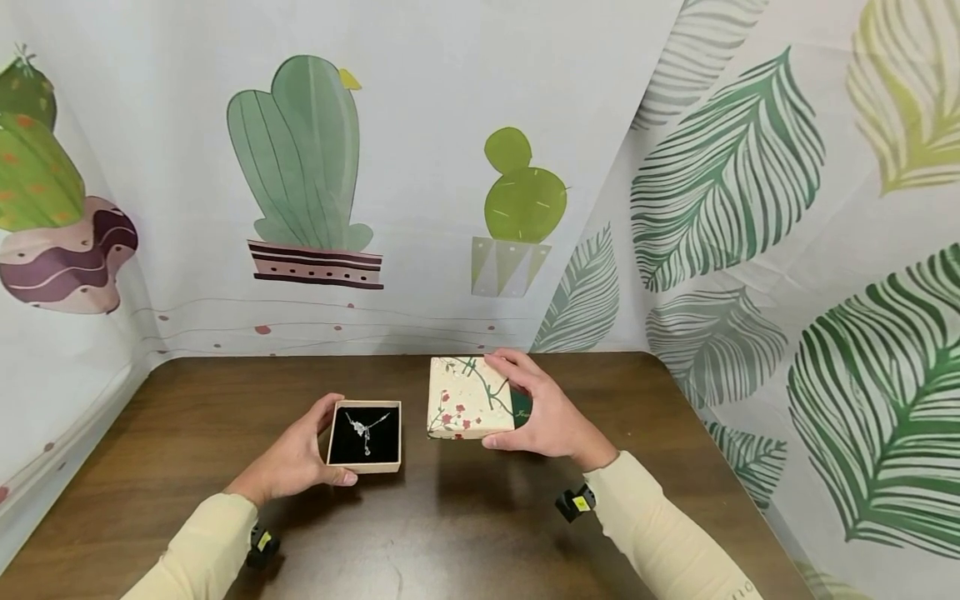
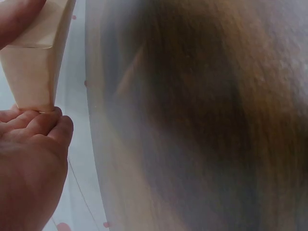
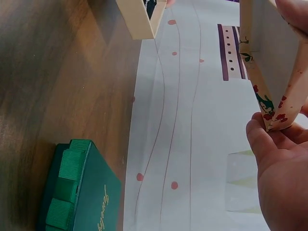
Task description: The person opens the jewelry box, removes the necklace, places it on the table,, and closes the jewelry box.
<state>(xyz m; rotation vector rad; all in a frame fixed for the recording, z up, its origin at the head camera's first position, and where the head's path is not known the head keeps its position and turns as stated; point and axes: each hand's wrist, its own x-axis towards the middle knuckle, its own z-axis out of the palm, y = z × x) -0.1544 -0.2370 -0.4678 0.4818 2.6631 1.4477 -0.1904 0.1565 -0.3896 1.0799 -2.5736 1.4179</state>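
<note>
My left hand (image 1: pixel 303 454) grips a small cream jewelry box bottom (image 1: pixel 365 468) by its left side, thumb at the front edge and fingers behind. Inside it a silver necklace (image 1: pixel 362 430) with a dangling pendant lies on a black pad. To the right, my right hand (image 1: pixel 551 412) holds the box's lid (image 1: pixel 468 400), cream with red blossoms and green stems, between thumb and fingers. In the right wrist view the lid's pale hollow underside shows. The lid is apart from the box bottom. Partly hidden behind the right hand is a dark green box (image 1: pixel 522 408).
In the right wrist view the green box (image 3: pixel 103 192) has gold lettering and a ribbed green ribbon, and stands on the brown wooden table (image 1: pixel 420 533). A white cloth (image 1: pixel 427 167) printed with cacti and leaves hangs behind the table's far edge.
</note>
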